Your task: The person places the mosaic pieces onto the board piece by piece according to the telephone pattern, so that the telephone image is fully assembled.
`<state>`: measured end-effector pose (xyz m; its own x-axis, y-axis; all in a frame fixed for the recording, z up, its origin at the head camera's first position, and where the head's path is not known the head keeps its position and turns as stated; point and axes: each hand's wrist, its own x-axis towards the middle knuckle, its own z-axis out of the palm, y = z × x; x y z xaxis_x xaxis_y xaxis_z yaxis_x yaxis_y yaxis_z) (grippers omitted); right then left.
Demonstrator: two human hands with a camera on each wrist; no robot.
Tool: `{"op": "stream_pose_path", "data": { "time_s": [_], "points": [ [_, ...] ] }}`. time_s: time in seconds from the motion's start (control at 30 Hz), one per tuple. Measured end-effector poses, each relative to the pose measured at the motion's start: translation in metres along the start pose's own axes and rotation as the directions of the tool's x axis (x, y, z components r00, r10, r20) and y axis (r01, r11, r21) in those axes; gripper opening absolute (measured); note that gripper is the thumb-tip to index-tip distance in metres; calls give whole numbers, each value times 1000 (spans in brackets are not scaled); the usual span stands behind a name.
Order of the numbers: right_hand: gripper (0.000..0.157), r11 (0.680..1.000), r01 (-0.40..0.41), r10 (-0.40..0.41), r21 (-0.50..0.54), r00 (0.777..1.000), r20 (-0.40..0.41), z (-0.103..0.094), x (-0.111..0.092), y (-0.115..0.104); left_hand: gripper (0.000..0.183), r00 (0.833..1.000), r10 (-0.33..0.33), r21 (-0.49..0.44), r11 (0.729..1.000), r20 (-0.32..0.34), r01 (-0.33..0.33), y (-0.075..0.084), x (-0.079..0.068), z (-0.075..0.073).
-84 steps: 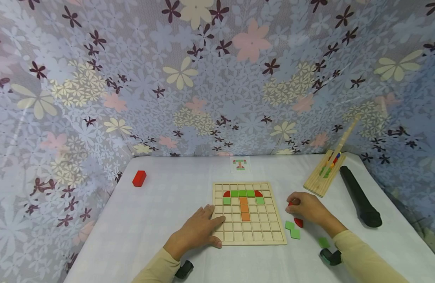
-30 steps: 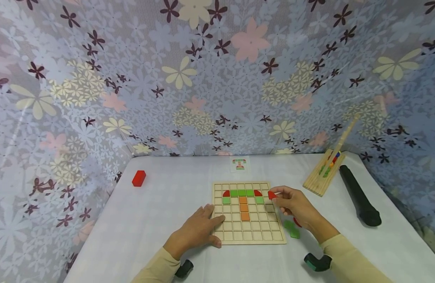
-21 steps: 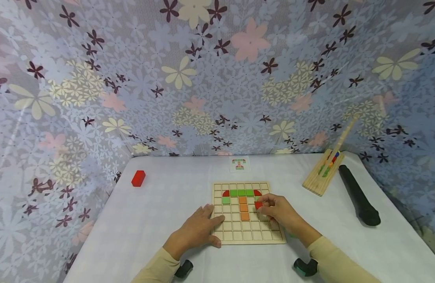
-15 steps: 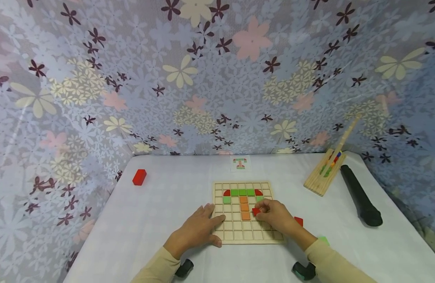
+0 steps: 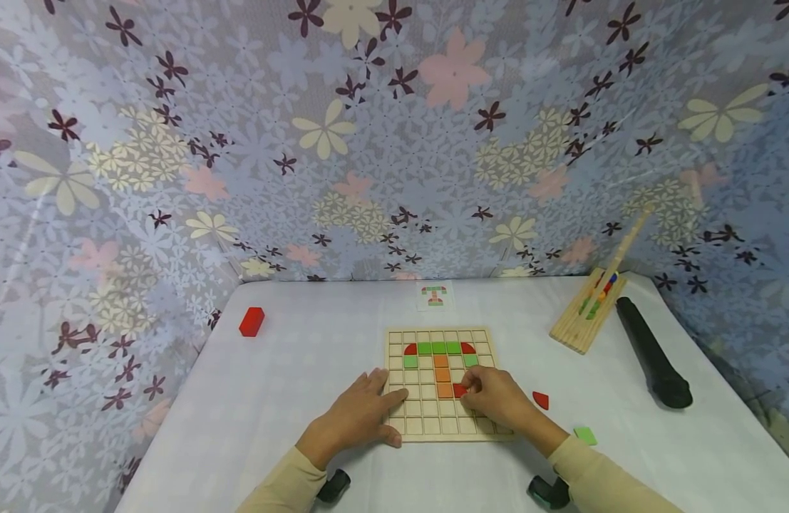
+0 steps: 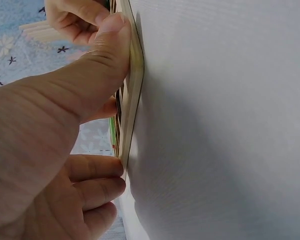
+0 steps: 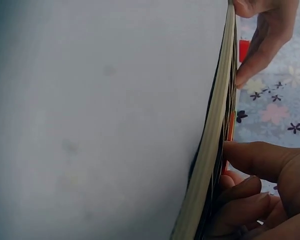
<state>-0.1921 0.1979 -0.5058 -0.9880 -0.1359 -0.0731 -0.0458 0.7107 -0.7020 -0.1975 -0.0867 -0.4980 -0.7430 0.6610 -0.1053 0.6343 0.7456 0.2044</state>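
A pale wooden grid board (image 5: pixel 430 426) lies on the table. Its cells hold a row of green tiles (image 5: pixel 439 348), a red quarter-round piece at each end, green squares below those, and a column of orange tiles (image 5: pixel 442 374). My left hand (image 5: pixel 358 413) rests with spread fingers on the board's left edge; the left wrist view shows its thumb at the board's corner. Between thumb and fingertips my right hand (image 5: pixel 497 395) pinches a red tile (image 5: pixel 460 390), low over the board, right beside the lowest orange tile. The fingers cover part of this red tile.
Right of the board lie a red quarter-round piece (image 5: pixel 540 400) and a green tile (image 5: pixel 585 435). A pattern card (image 5: pixel 435 296) lies behind the board. A red block (image 5: pixel 251 322) is far left; a wooden stand with coloured beads (image 5: pixel 576 338) and a black microphone-like object (image 5: pixel 653 356) are right.
My right hand picked up a red piece right of the board and carried it left to beside the lowest orange tile. My left hand stayed on the board's edge.
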Motion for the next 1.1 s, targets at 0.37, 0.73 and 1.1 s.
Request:
{"op": "stream_pose_path", "data": {
  "time_s": [0.37, 0.73, 1.1],
  "points": [
    [27, 984, 39, -37, 171, 999, -14, -69, -6, 29, 84, 1000, 1, 7, 1000, 4, -1, 1, 0, -1],
    [51, 958, -77, 49, 276, 993, 107, -123, -26, 82, 84, 1000, 1, -3, 1000, 5, -1, 2, 0, -1],
    [53, 988, -118, 95, 104, 975, 200, -99, -28, 100, 83, 1000, 8, -14, 1000, 5, -8, -1, 0, -2]
  ]
}}
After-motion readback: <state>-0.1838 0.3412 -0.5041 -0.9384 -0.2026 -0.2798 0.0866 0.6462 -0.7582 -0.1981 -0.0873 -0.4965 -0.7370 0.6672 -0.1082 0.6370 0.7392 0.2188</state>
